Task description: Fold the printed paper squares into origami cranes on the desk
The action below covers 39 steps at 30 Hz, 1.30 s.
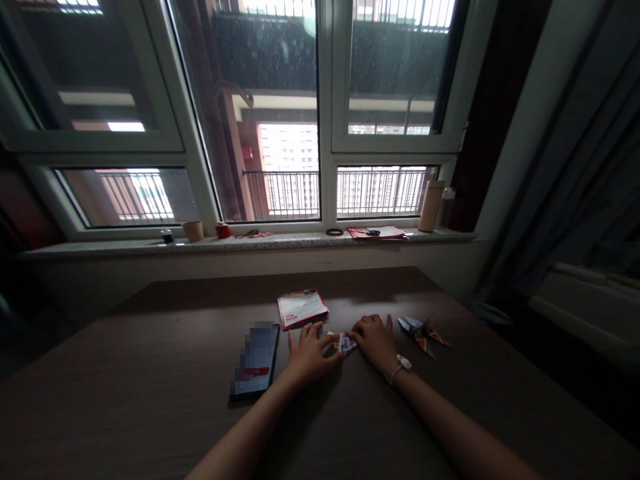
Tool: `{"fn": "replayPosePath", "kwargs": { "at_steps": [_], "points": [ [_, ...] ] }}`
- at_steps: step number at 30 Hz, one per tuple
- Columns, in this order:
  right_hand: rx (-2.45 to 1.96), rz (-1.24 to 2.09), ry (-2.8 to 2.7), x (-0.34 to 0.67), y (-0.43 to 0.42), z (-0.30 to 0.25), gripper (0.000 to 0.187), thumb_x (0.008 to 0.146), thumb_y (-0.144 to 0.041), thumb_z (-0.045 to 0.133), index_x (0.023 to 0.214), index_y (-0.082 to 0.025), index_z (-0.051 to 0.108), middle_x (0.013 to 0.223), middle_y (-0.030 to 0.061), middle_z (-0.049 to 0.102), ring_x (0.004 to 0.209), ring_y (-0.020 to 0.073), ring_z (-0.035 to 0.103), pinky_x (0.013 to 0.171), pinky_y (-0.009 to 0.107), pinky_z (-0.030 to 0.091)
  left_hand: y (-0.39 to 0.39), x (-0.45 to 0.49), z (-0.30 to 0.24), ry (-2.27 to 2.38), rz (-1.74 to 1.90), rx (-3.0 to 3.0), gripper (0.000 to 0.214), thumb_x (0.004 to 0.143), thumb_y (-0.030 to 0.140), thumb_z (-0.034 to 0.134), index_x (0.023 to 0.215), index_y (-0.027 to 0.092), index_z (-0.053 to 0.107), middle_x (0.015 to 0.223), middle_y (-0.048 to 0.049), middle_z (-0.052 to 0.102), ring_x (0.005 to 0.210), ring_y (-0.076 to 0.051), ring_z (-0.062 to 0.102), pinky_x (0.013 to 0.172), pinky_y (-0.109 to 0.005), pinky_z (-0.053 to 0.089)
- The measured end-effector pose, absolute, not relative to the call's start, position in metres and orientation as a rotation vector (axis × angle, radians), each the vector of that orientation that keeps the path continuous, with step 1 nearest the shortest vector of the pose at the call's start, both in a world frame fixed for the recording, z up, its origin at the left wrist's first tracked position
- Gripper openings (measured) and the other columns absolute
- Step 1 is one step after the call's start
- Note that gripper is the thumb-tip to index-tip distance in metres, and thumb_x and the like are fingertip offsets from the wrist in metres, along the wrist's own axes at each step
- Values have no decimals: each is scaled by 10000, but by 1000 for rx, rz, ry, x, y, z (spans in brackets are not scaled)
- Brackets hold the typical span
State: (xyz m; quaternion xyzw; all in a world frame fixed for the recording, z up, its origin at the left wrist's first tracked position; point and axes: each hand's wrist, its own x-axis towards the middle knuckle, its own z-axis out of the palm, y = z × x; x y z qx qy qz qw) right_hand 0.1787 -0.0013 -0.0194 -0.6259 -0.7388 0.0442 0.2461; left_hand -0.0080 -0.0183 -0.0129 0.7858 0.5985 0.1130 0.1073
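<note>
The single view looks out from the wearer's head, facing forward and tilted down across a dark brown, wood-grained surface (150,360). It sits above and behind the bare left hand (311,350) and bare right hand (375,339), near enough that both forearms run in from the bottom edge. The wide frame also reaches a grey speckled stone sill (300,241) and a white-framed glass window (326,143) straight ahead.

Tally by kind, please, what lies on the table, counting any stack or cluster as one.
Smartphone: 1
Paper stack: 1
Printed paper piece between the left hand and right hand: 1
Folded paper cluster: 1
Total: 4
</note>
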Motion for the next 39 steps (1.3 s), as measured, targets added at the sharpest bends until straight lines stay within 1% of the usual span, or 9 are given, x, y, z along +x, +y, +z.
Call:
{"fn": "replayPosePath", "kwargs": {
  "at_steps": [3,8,12,19,25,31,36,39],
  "points": [
    [-1687,112,-2019,179,-1,-21,223,922,-331,526,845,-249,718,996,26,701,1080,243,517,1090,625,88,-19,-5,-11,1794,363,2278,400,850,584,482,1195,442,628,1488,-63,399,1406,-333,263,1089,-708,46],
    [-1675,107,-2016,180,1,-24,259,935,-346,495,838,-255,717,990,22,698,1077,242,519,1088,629,91,-19,-2,-13,1812,409,2280,446,801,619,539,1180,410,648,1475,-71,417,1395,-361,264,1089,-712,63],
    [-1678,105,-2015,181,3,-25,223,918,-355,526,840,-257,710,988,20,697,1078,245,518,1083,635,91,-18,-2,-15,1819,406,2277,462,777,631,566,1172,408,654,1473,-65,419,1389,-372,268,1090,-713,64],
    [-1702,108,-2010,180,2,-24,172,900,-323,554,851,-247,700,1005,24,697,1081,240,509,1087,627,87,-20,-1,-14,1831,420,2282,460,769,626,582,1165,403,654,1465,-82,430,1382,-370,286,1072,-730,87],
    [-1706,141,-1994,179,0,-23,169,897,-300,548,854,-251,705,1000,22,702,1094,243,498,1087,632,61,-20,-1,-15,1835,415,2293,482,769,652,566,1173,403,647,1463,-69,430,1385,-371,275,1082,-720,88],
    [-1730,153,-1991,179,2,-22,204,910,-324,523,850,-256,706,1011,23,702,1097,246,495,1081,643,36,-18,-1,-16,1834,395,2298,492,771,656,555,1184,401,639,1469,-70,421,1387,-375,270,1082,-723,82],
    [-1745,130,-1992,178,2,-22,163,878,-347,574,864,-253,707,1014,36,700,1088,254,494,1079,638,47,-19,0,-14,1835,396,2279,478,763,636,578,1178,406,641,1472,-71,416,1387,-363,272,1086,-712,77],
    [-1753,143,-1985,177,2,-22,151,868,-347,586,861,-257,707,1004,29,698,1082,251,497,1075,642,49,-20,0,-13,1828,400,2271,472,766,631,575,1178,409,640,1463,-70,426,1393,-361,261,1086,-711,79]
  ]
}}
